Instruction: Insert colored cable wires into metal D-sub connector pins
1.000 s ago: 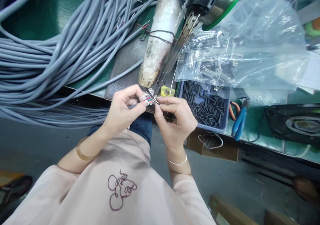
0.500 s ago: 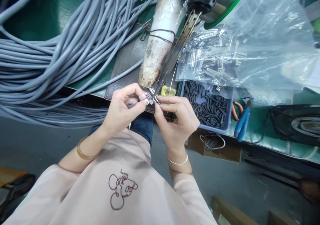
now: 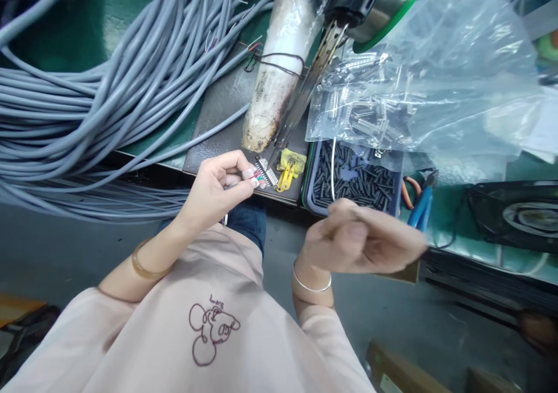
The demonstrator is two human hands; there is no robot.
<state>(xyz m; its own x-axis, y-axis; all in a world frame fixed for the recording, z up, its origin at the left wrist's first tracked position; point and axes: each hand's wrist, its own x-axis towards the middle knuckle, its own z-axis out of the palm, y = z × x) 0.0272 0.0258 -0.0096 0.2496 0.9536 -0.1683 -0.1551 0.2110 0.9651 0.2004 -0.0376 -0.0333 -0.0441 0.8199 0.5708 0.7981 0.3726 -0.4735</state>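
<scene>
My left hand (image 3: 222,184) pinches the coloured wires at the end of a grey cable (image 3: 218,127). Beside its fingertips is a small metal pin connector (image 3: 267,171), lying under the tip of the soldering iron (image 3: 311,79). My right hand (image 3: 360,239) is in front of the blue bin of black tubes (image 3: 370,189), blurred by motion, its fingers smeared. A white strand (image 3: 333,169) runs down to it. Just right of the connector, a yellow clip (image 3: 285,178) sits on a yellow pad.
Bundled grey cables (image 3: 108,108) cover the left. A clear plastic bag of metal connectors (image 3: 418,90) lies at the right, above blue-handled cutters (image 3: 421,207). A white wrapped tube (image 3: 276,73) stands beside the iron. A black fan-like object (image 3: 518,215) is far right.
My right hand has left the connector and moved right and down, uncovering the yellow clip. My left hand has stayed nearly in place on the wires.
</scene>
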